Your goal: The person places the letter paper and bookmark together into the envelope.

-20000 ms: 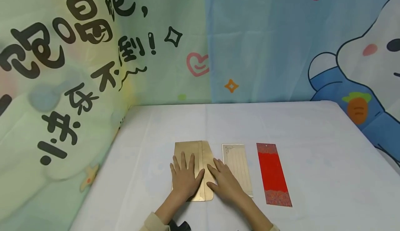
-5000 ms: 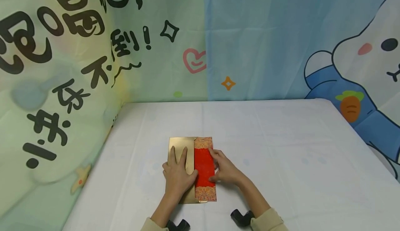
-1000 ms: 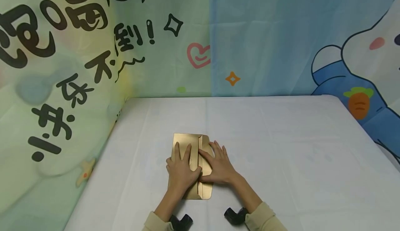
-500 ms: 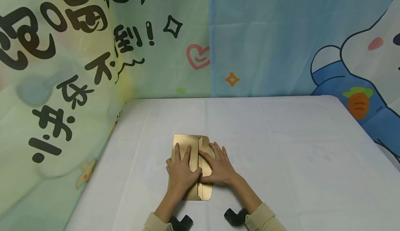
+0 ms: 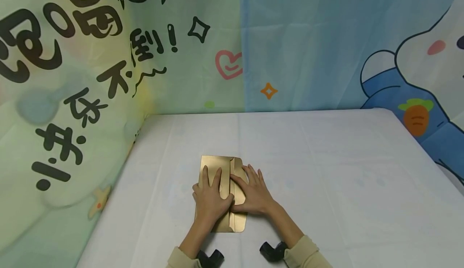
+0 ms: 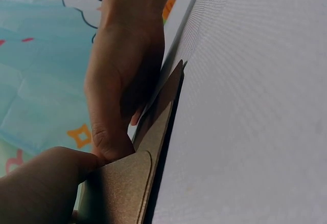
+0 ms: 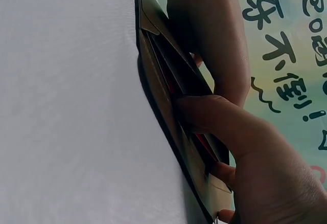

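On the white table a gold envelope (image 5: 222,224) lies flat, its flap (image 5: 239,221) spread to the right. My left hand (image 5: 211,203) rests on the envelope's body with straight, spread fingers, its thumb near the opening. My right hand (image 5: 255,197) lies over the flap side, thumb and index fingertips at the long slit. The right wrist view has the right thumb reaching into the gaping opening, where a strip of red (image 7: 204,144) shows inside. Both hands' thumbs meet close together at the envelope's edge in the left wrist view.
A white cloth covers the table (image 5: 326,171). Printed fabric (image 5: 308,50) stands along the back and left sides. Black fittings (image 5: 273,252) sit at both wrists, by the beige sleeves.
A cream lined card and a red strip lay right of the envelope at first; later the right hand held the red strip over the flap. Now red shows inside. Hands have held still this last second.
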### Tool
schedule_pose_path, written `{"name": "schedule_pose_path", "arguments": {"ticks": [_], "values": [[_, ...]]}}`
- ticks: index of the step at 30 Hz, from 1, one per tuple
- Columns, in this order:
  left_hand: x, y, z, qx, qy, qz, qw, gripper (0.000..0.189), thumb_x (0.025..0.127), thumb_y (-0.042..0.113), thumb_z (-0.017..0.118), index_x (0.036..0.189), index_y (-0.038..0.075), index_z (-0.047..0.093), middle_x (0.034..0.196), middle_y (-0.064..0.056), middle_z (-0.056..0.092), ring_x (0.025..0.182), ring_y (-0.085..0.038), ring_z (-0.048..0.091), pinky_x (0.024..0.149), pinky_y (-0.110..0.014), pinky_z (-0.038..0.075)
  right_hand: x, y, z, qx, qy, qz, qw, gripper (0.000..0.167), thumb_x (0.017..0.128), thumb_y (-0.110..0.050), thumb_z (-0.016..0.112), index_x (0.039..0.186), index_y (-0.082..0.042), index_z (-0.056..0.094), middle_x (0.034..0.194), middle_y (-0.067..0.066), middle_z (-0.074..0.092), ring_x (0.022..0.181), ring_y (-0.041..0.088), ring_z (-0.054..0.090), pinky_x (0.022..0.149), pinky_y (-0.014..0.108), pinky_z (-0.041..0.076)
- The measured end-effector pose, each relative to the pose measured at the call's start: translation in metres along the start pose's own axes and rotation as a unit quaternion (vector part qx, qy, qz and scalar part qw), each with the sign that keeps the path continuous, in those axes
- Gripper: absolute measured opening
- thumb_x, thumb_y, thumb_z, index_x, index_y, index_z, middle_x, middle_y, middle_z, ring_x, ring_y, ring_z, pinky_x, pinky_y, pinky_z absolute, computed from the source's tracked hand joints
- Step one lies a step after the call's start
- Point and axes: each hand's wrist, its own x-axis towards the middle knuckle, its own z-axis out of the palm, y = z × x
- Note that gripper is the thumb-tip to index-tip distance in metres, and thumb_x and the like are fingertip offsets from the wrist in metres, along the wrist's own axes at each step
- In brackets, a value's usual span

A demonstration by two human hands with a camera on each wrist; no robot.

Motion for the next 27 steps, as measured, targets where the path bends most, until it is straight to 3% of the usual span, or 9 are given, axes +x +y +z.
{"name": "schedule_pose_path", "arguments": {"ticks": [16,23,27], "values": [[-0.002,0.000,0.001,-0.008,0.016,0.003,0.9998,0.075,0.066,0.043,0.065,0.135,0.020,0.048,0.145,-0.019,0.027,0.092,-0.045,0.043,0.073,-0.051,0.037,-0.003,0.005,-0.002,0.030,0.003,-0.025,0.9992,0.090,0.064,-0.062,0.067,0.139,-0.018,0.043,0.143,0.023,0.026,0.134,0.042,0.017,0.103,0.059,0.010],[-0.003,-0.003,0.003,-0.018,0.021,0.008,0.9996,0.071,0.069,0.042,0.065,0.133,0.014,0.050,0.143,-0.023,0.028,0.118,-0.050,0.031,0.090,-0.059,0.030,-0.007,0.015,-0.007,0.088,-0.032,-0.041,0.9948,0.090,0.071,-0.058,0.068,0.141,-0.010,0.038,0.148,0.021,0.020,0.136,0.040,0.012,0.105,0.056,0.010],[-0.004,-0.004,0.004,-0.007,-0.023,-0.001,0.9997,0.072,0.077,0.050,0.060,0.136,0.011,0.046,0.144,-0.027,0.025,0.128,-0.053,0.018,0.099,-0.061,0.020,-0.008,0.019,-0.013,0.106,-0.061,-0.030,0.9921,0.089,0.073,-0.054,0.067,0.143,-0.010,0.035,0.151,0.016,0.017,0.138,0.034,0.009,0.105,0.054,0.012]]}}
